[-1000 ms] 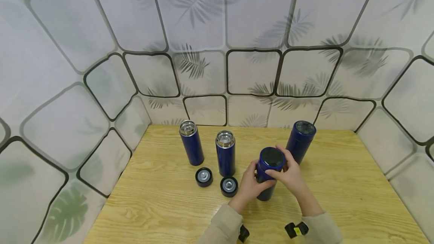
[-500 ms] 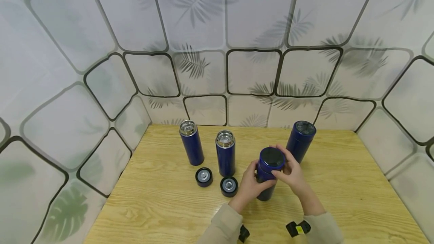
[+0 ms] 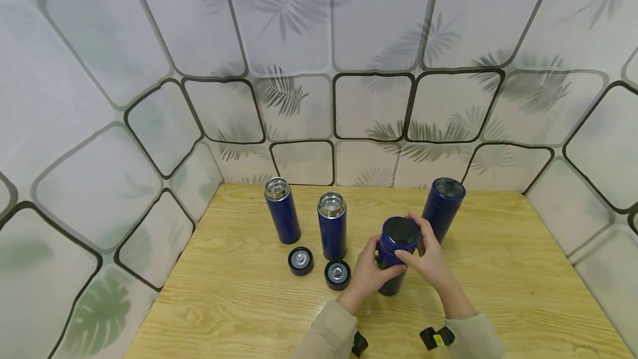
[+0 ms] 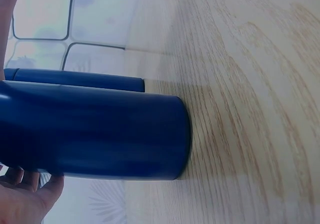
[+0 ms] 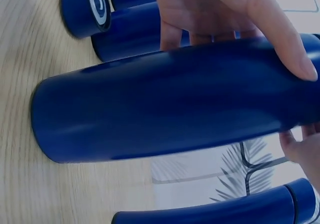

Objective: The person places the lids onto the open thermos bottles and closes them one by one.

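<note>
Closest to me, two hands on one bottle! The left hand [image 3: 371,275] wraps the upper body of the navy vacuum flask [image 3: 391,284], thumb across the front, a snug hold. Above it the right hand [image 3: 430,259] clasps the capped lid [image 3: 400,231], thumb in front, fingers round the far side; no gap anywhere. My read: the lower grip braces the body against twisting, leaving the upper one free to work the lid. The flask stands upright between the palms, long axis vertical, dark lid facing the ceiling, base down on the wooden table [image 3: 224,314].

Now just left of that grip: the nearer loose lid [image 3: 337,275], and past it the farther loose lid [image 3: 301,261]. Both lie underside up, stoppers showing, perhaps to keep the inner faces off the wood. Each sits in front of an uncapped bottle, probably so the pairs stay matched: the nearer open flask [image 3: 333,237], then the farther open flask [image 3: 283,218] left of it, steel mouths up.

Beyond the right hand, off its fingers, the other lidded flask [image 3: 441,209] stands cap on, upright and untouched. And behind everything, the leaf-print backdrop [image 3: 369,107].
</note>
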{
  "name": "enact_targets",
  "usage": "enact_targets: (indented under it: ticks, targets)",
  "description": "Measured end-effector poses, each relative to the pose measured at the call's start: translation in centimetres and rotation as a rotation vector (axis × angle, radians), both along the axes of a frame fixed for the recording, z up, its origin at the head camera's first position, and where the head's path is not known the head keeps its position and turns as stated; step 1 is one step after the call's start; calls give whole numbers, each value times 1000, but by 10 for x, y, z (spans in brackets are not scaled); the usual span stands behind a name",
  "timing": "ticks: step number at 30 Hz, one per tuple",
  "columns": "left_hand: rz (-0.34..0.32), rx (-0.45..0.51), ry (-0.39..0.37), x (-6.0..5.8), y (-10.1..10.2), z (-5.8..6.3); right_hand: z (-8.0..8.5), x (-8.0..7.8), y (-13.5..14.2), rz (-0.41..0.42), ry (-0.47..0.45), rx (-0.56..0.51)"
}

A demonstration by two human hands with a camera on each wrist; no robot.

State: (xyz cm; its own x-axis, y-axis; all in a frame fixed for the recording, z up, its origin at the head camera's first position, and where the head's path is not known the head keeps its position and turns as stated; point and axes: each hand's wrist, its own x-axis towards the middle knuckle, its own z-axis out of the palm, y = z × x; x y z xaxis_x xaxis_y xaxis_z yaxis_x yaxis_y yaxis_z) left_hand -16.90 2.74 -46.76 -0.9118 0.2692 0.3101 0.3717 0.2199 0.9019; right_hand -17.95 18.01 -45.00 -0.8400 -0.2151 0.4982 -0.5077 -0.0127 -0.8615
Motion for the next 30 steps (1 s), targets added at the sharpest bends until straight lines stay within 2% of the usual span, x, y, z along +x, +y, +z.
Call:
enact_targets:
  ticks: [2,5,7,10,13,19,22,24,28,30]
  targets:
    - [-2,4,-7,0,0,0,-1,-2,3,97,67,-58]
    - [-7,11,-15,0,0,1,-2,-6,8,217,121,-111]
    - [-9,10,-17,0,-1,1,-2,-8,10,254,115,-115]
    - [-12,9,-14,0,-1,0,-2,-8,12,258,92,-113]
    - [-12,9,-4,0,0,-1,-2,-6,11,195,46,-94]
    - [-8,2,24,-1,0,-2,1,-2,3,-72,-69,92]
    - [-4,-4,25,-1,0,-2,2,-1,0,-118,-59,136]
    - [-3,-7,18,-1,0,-2,2,-1,0,-78,-11,106]
    - [-4,-3,1,-1,0,0,2,-4,3,99,104,-16]
    - [-7,1,-2,-1,0,0,2,-5,5,155,134,-48]
